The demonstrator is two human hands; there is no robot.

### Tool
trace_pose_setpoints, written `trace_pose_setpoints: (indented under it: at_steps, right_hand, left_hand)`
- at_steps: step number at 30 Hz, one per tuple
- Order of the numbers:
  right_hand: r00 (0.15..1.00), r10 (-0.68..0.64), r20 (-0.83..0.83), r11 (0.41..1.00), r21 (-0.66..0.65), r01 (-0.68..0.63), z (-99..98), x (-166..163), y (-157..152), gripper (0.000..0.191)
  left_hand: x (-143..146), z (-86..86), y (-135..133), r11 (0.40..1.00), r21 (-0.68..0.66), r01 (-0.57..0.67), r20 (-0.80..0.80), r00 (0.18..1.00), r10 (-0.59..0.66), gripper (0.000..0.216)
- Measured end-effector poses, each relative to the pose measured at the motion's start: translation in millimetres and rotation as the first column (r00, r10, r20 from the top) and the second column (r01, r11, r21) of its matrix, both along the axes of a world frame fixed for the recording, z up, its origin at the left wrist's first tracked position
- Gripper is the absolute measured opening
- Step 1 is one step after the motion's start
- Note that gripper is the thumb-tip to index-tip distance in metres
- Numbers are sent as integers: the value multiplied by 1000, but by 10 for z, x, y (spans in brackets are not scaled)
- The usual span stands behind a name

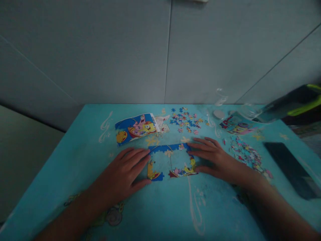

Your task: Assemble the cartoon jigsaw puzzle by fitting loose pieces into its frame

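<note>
Blue puzzle border on the turquoise counter: left hand and right hand touch its left and right sides, forearms angled inward, fingers extended, unclenched.

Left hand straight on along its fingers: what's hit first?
The left side of the puzzle border. The left hand points at it, fingertips right at the edge; beyond that side is the border's open middle. Touching or just above, this single view can't settle.
</note>
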State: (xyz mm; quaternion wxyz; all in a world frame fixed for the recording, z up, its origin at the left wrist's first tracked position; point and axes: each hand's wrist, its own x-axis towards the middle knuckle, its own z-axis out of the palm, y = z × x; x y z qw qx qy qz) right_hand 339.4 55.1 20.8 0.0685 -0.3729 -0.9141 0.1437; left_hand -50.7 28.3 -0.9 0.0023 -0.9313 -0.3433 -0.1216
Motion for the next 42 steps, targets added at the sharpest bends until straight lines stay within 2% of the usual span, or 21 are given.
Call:
trace_pose_setpoints:
  at_steps: [6,12,16,20,25,27,29,32,35,37,42]
  right_hand:
    - [1000,-3,-18,1000,14,3,46,-41,-36,59]
    - [998,3,-62,999,48,0,-20,-63,-38,53]
    - [995,23,-99,998,65,-16,-32,-59,-23,50]
    - [994,20,-105,997,79,-12,4,-69,-23,52]
    - [996,5,-84,995,98,3,36,-80,-21,50]
    - [995,6,-100,994,111,5,30,-75,-20,50]
    - [993,6,-117,992,124,8,14,-67,-18,51]
    - [993,-1,-121,988,150,19,-20,-50,-17,50]
    - [994,3,-105,984,176,16,-54,-42,-16,50]
    - [996,4,-84,984,177,11,-74,-44,-16,49]
    - [999,-9,-53,987,157,17,-80,-71,-25,43]
  left_hand:
    - [-3,-37,15,1000,14,-8,24,1000,8,59]
    - [4,39,15,999,-31,-9,-3,1000,9,62]
    - [-64,68,90,993,-9,-119,32,992,120,51]
    - [-164,-2,181,962,58,-266,12,964,266,40]
    - [-253,-58,250,945,82,-316,-44,946,321,46]
    - [-295,-10,277,939,93,-332,13,943,333,52]
    - [-350,78,300,913,128,-387,153,917,368,60]
    - [-436,230,308,826,222,-518,372,828,420,68]
    - [-486,312,285,755,280,-593,464,772,434,70]
    - [-489,309,272,763,272,-586,463,775,430,71]
    - [-440,226,265,854,241,-462,373,856,358,72]
